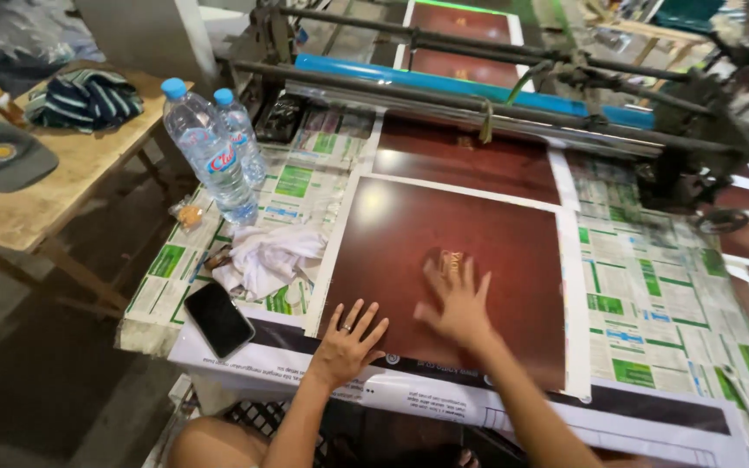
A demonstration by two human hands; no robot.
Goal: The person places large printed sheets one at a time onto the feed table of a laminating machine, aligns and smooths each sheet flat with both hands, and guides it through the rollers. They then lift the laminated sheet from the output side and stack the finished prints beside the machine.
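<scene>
Both hands flat on glossy dark-red printed sheet (478, 234), which lies on newspaper-covered table (652, 295) w/ white border showing. Left hand (346, 340) at sheet's near edge, fingers spread apart; right hand (457, 303) mid-sheet, fingers splayed, slightly blurred. 2 water bottles (210, 147), crumpled white cloth (266, 256) & black phone (218, 319) sit left of sheet.

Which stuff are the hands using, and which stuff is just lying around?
In use:
left hand and right hand, both flat on the glossy brown sheet
machine rollers behind the sheet

Lying about:
two water bottles
phone
white rag
grey cap
striped cloth
</scene>
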